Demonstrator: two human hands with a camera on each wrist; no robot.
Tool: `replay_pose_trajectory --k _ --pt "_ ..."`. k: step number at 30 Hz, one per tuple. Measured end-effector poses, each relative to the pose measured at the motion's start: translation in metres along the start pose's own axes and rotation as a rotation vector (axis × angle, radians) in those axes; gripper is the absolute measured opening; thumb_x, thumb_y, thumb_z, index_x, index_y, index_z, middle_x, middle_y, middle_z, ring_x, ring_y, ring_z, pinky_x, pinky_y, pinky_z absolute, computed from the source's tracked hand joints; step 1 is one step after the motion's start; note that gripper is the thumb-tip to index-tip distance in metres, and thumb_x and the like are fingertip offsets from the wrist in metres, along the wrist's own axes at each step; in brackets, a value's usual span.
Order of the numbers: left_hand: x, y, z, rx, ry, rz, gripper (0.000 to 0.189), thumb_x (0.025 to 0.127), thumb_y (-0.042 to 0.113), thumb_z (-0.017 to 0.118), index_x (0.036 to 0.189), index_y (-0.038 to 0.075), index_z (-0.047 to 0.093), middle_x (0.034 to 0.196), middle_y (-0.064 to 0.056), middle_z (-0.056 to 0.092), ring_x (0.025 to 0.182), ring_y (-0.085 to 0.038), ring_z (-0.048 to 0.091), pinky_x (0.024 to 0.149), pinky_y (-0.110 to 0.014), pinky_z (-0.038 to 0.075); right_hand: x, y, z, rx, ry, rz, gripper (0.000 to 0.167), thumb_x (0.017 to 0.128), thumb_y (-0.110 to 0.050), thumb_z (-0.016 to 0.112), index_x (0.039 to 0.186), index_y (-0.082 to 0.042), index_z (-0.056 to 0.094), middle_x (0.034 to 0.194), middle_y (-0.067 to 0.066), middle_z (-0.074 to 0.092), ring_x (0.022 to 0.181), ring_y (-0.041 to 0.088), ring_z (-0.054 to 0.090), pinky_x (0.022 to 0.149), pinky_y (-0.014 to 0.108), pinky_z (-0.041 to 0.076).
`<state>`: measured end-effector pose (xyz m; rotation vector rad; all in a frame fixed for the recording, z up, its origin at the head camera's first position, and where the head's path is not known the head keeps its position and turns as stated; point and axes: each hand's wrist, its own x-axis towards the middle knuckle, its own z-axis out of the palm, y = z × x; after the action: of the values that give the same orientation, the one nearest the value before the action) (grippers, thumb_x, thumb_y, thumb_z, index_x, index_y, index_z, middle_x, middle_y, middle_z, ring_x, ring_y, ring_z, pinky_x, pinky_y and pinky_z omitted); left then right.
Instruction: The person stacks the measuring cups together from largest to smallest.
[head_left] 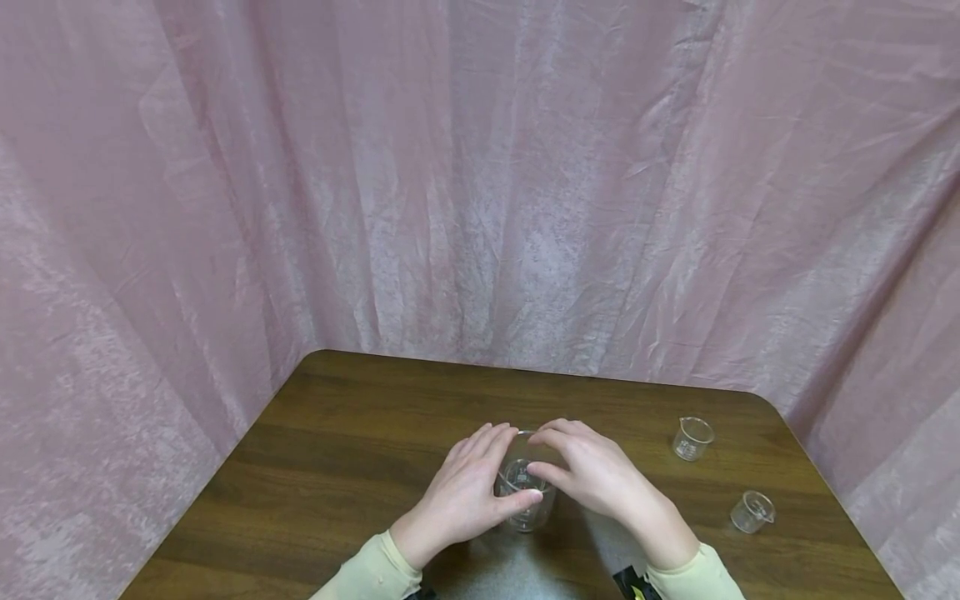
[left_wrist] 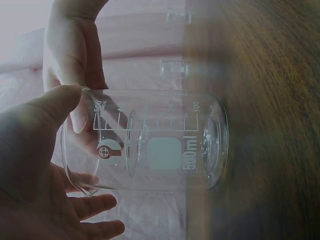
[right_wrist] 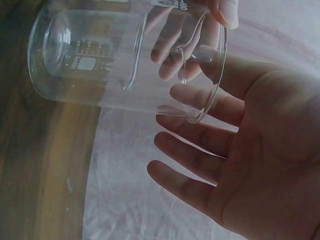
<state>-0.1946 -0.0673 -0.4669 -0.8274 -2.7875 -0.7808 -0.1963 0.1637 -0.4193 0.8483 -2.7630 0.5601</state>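
Observation:
A large clear glass beaker [left_wrist: 165, 117], marked 500 ml, stands upright on the table with a smaller glass beaker [right_wrist: 92, 55] nested inside it at the bottom. My left hand [head_left: 468, 485] holds the large beaker by its rim, thumb on the near side and fingers around the left and far side. Over the mouth of the large beaker, from the right, reaches my right hand [head_left: 592, 469], its fingers spread and loosely bent beside the rim. Its thumb lies over the opening, above the inner beaker, and nothing is gripped by it.
Two small glass beakers stand on the right of the brown wooden table [head_left: 337, 433]: one small beaker [head_left: 692, 439] farther back, another small beaker [head_left: 752, 512] nearer the right edge. Pink curtains [head_left: 487, 183] hang behind the table and on both sides.

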Motion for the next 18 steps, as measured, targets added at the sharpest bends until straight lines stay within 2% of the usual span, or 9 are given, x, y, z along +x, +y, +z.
replay_pose_trajectory --k 13,18 --pt "0.0 -0.001 0.001 0.002 -0.002 0.001 0.094 0.099 0.078 0.063 0.165 0.012 0.048 0.168 -0.006 0.05 0.161 -0.036 0.038 0.127 -0.064 0.034 -0.009 0.0 -0.001 0.037 0.007 0.038 0.042 0.105 -0.039 0.077 0.14 -0.016 0.074 0.141 0.003 0.071 0.137 0.032 0.065 0.115 0.06 0.05" --pt "0.0 0.0 0.002 0.002 0.003 0.003 0.093 0.099 0.076 0.065 0.165 0.012 0.048 0.168 -0.007 0.05 0.161 -0.037 0.038 0.127 -0.064 0.034 -0.011 0.001 -0.001 0.054 0.014 0.043 0.043 0.104 -0.037 0.078 0.141 -0.015 0.073 0.141 0.003 0.072 0.138 0.031 0.064 0.12 0.059 0.046"
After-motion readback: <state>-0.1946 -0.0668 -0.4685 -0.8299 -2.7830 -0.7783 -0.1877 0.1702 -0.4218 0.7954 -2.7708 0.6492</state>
